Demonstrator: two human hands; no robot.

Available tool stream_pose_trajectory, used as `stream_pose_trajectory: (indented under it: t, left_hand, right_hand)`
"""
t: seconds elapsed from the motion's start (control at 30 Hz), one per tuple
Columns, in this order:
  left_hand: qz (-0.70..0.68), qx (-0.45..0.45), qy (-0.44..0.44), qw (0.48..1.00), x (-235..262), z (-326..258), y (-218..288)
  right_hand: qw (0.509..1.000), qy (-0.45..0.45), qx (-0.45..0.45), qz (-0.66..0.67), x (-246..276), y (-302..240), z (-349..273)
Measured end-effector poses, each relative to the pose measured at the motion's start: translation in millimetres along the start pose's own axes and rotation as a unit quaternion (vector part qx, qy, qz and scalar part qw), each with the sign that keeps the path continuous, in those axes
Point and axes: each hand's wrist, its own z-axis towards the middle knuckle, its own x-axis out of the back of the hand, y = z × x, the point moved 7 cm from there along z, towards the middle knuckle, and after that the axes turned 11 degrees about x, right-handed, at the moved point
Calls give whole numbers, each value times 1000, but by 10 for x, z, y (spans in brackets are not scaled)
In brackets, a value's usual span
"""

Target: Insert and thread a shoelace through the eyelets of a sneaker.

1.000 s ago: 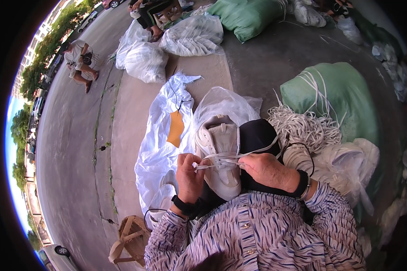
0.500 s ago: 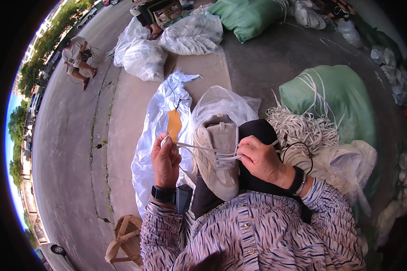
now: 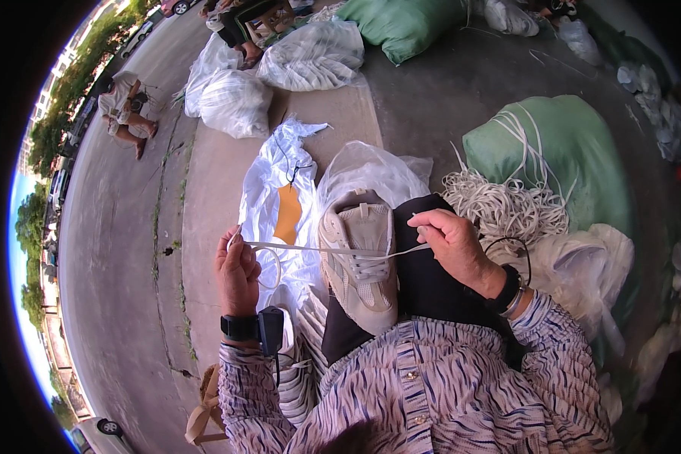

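Observation:
A beige sneaker (image 3: 359, 261) rests on my lap, its toe toward me, partly laced with a pale flat shoelace (image 3: 310, 247). My left hand (image 3: 238, 276), out to the left of the shoe, pinches the lace near one end, whose tip sticks up above the fingers. To the right of the shoe, my right hand (image 3: 454, 246) pinches another part of the lace between thumb and forefinger. The lace runs across the sneaker between both hands, and a loose loop hangs near my left hand. Behind the sneaker lies a clear plastic bag (image 3: 374, 166).
A heap of white laces (image 3: 499, 208) lies right, against a green sack (image 3: 583, 166). White plastic sheeting (image 3: 261, 197) with an orange piece (image 3: 287, 216) lies left. More shoes (image 3: 295, 371) sit by my left forearm. Filled clear bags (image 3: 234, 102) and two people are farther off.
My hands have moved apart, the left one out to the left and the right one to the right. The lace between them now spans wider across the shoe.

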Motion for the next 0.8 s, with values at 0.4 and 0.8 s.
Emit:
stream_pose_trajectory:
  t: [0.4, 0.8]
  left_hand:
    - [172, 118, 63, 976, 526, -31, -569]
    - [350, -78, -87, 930, -668, -245, -815]
  right_hand:
    - [973, -125, -179, 76, 431, 560, -240]
    - [992, -77, 82, -63, -10, 19, 168]
